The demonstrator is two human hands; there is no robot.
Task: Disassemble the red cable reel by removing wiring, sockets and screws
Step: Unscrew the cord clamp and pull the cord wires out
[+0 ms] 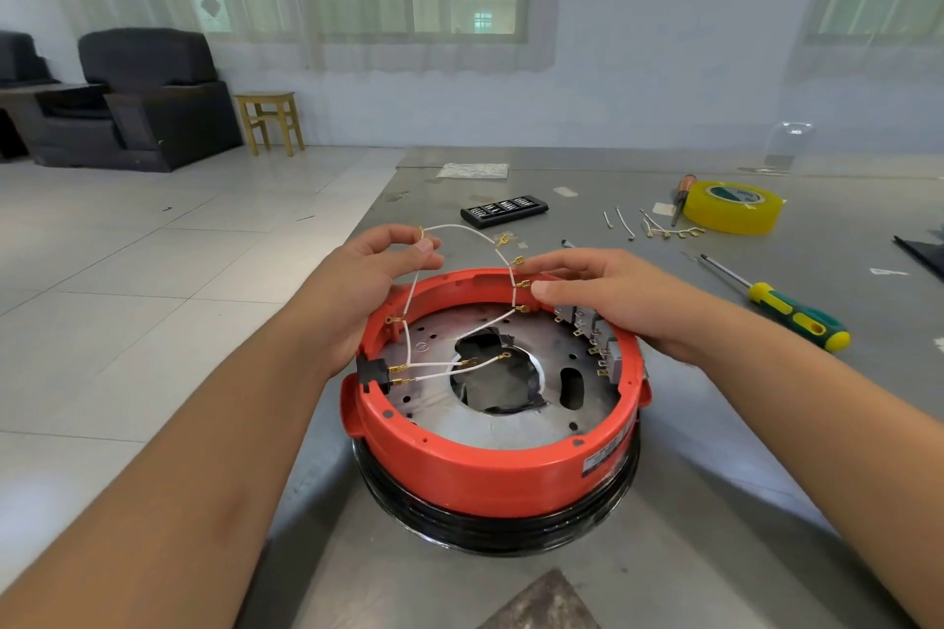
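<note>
The red cable reel (480, 470) lies open on the metal table, its grey inner plate (490, 424) exposed. A white wire harness (462, 227) with brass terminals loops up out of it. My left hand (378, 271) pinches the wire's upper left end above the reel's far rim. My right hand (613, 291) holds the harness on the right, thumb and fingers at the brass terminals. Other wire ends still run down to a black switch (373, 370) on the left wall. Grey sockets (603, 347) sit along the right inner wall, partly hidden by my right hand.
A green and yellow screwdriver (786, 312) lies right of the reel. Behind are loose white wires (659, 227), a yellow tape roll (733, 207), an orange-handled tool (682, 197) and a black bit case (503, 210). The table's left edge (368, 209) drops to tiled floor.
</note>
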